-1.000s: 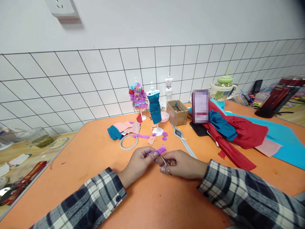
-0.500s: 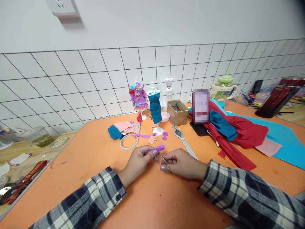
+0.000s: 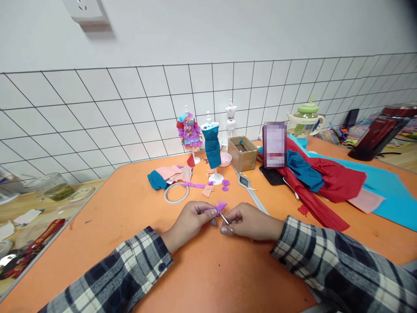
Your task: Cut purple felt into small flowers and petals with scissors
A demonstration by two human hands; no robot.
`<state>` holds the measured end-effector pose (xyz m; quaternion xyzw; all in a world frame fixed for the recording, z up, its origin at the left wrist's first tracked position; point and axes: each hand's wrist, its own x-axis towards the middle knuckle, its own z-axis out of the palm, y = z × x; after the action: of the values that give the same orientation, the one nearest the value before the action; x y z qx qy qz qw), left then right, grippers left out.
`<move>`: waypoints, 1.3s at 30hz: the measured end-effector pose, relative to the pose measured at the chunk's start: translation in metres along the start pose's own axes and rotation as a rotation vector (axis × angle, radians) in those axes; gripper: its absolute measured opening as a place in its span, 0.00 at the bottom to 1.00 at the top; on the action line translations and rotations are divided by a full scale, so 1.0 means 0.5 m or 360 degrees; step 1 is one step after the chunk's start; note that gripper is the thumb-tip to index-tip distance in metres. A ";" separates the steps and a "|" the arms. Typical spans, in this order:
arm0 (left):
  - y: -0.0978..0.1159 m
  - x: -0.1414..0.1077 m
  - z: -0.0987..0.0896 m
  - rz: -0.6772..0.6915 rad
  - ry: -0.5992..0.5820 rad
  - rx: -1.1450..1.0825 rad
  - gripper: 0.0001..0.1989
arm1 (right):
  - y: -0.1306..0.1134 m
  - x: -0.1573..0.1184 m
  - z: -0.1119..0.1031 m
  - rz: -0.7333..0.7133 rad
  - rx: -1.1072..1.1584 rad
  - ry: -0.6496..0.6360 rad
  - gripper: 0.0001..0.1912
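Observation:
My left hand pinches a small piece of purple paper between thumb and fingers. In my right hand is a pair of small metal scissors, its blades touching the purple piece. Just beyond my hands lie a roll of tape, a peach scrap and small purple pieces. A mini dress form wrapped in teal stands behind them.
On the orange table, a dressed form, a bare form, a cardboard box, a pink bowl and a phone stand at the back. Red paper and a dark red bottle are at right.
The purple piece has turned and sits slightly lower in my left fingers. My right hand and the scissors have shifted a little to the right.

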<state>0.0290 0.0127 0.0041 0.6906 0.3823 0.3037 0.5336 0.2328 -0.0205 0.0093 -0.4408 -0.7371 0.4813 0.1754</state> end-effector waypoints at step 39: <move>-0.003 0.008 0.000 0.0126 0.0535 0.0073 0.14 | -0.003 -0.001 -0.024 0.0319 0.0404 0.0002 0.35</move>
<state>0.0309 0.0162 0.0028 0.6567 0.4454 0.4268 0.4338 0.2404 -0.0146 0.0163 -0.4867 -0.6225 0.5855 0.1813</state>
